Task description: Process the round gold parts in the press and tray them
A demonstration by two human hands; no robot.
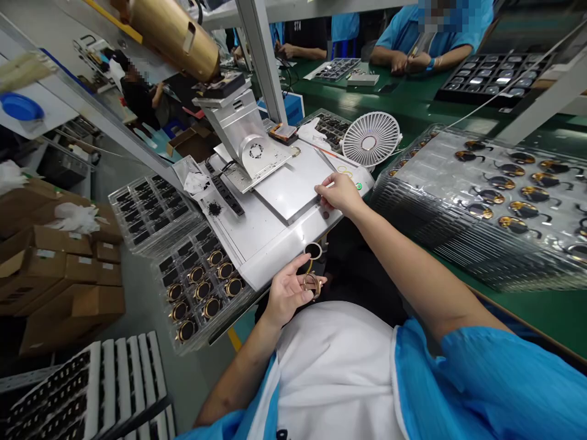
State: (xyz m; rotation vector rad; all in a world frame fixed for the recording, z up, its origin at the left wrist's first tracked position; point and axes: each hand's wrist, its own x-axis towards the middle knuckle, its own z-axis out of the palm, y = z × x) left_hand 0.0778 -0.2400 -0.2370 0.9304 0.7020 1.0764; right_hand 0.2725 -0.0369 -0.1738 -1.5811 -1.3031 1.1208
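My left hand (288,292), palm up at the front of the white machine (250,260), has its thumb and fingers closed around a round gold-coloured watch case (312,285). By its index fingertip is a dark disc with a pale ring (313,250), at the machine's front edge; whether the finger touches it I cannot tell. My right hand (339,193) is at the right edge of the flat metal plate (293,195) on the machine, thumb and fingertips pinched together. Anything between those fingertips is too small or hidden to name.
A brass-coloured cylinder (172,36) hangs above the metal fixture (250,143). Trays of round gold-rimmed parts (199,287) stand at left. A white fan (371,139) and stacked clear trays (458,208) are at right. Across the green bench sits a co-worker (389,46).
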